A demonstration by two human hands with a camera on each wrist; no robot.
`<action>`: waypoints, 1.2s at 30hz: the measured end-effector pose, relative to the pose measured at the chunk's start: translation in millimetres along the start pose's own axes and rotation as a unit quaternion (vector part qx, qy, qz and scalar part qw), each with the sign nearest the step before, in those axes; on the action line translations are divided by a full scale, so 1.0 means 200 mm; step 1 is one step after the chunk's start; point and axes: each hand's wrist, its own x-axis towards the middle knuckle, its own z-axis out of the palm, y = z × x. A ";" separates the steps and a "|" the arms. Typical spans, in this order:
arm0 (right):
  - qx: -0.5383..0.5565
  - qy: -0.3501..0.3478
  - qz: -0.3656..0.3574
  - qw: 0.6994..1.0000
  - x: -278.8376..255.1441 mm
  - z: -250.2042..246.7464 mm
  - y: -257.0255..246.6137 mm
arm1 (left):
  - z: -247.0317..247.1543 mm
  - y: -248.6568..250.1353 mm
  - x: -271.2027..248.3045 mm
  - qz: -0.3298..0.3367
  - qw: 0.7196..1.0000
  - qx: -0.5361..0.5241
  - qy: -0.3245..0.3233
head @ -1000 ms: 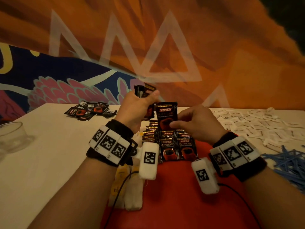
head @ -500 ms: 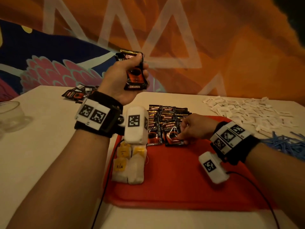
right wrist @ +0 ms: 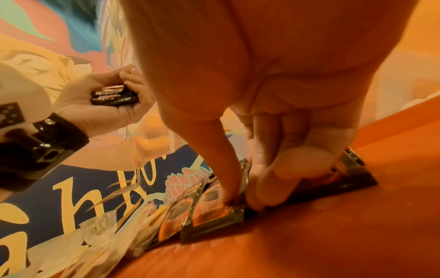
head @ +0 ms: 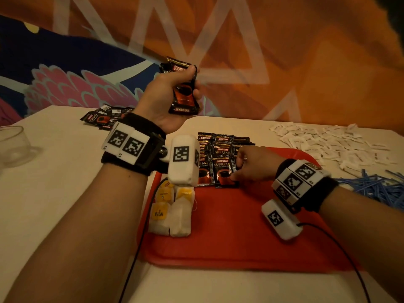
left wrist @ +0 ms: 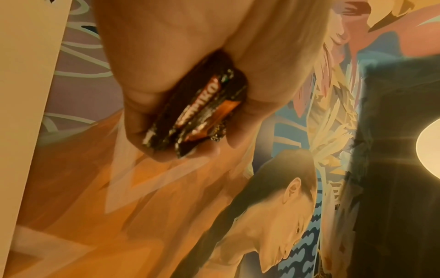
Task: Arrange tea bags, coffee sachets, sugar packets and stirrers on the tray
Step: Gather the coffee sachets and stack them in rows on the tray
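My left hand is raised above the far edge of the red tray, its grip curled tight round a small stack of coffee sachets. My right hand is down on the tray, thumb and fingertips pinching the near corner of the front sachet in the rows of sachets at the tray's far end. Tea bags lie at the tray's left edge. On the counter, more sachets lie beyond the tray's far left, sugar packets beyond its far right, blue stirrers to its right, and a glass far to its left
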 end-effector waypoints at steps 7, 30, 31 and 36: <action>0.014 0.005 -0.003 1.000 0.00 -0.01 0.01 | 0.02 -0.05 0.00 -0.047 0.998 0.044 -0.001; 0.475 0.162 -0.218 0.837 0.02 -0.17 -0.14 | 0.07 -0.21 0.06 0.058 0.992 0.110 0.033; 0.467 0.171 -0.222 0.838 0.02 -0.17 -0.13 | 0.08 -0.22 0.07 0.072 0.991 0.105 0.030; 0.384 0.210 -0.242 0.866 0.03 -0.18 -0.09 | 0.09 -0.20 0.07 0.090 0.993 0.075 0.025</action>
